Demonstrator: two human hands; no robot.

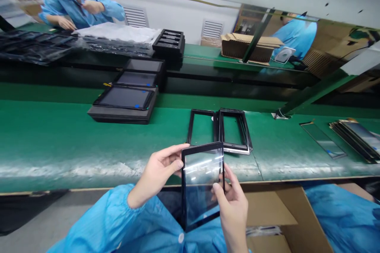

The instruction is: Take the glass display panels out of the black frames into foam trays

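Observation:
A clear glass panel with a black border (202, 184) is held upright, slightly tilted, in front of my body. My left hand (162, 170) grips its upper left edge, with the thumb on the front side. On the right edge, my right hand (231, 199) closes around it, its thumb lying over the glass and its fingers showing through from behind. Just beyond the panel, a black rectangular frame (192, 126) lies on the green bench. Beside it is a small stack of similar black frames (246, 130), with a silver edge at the bottom.
Dark screens on black foam trays (123, 98) stand at the left. A loose glass panel (322, 140) and a stack of panels (358, 140) lie at the right. Below the bench edge is an open cardboard box (308, 217). Co-workers in blue (86, 6) sit across.

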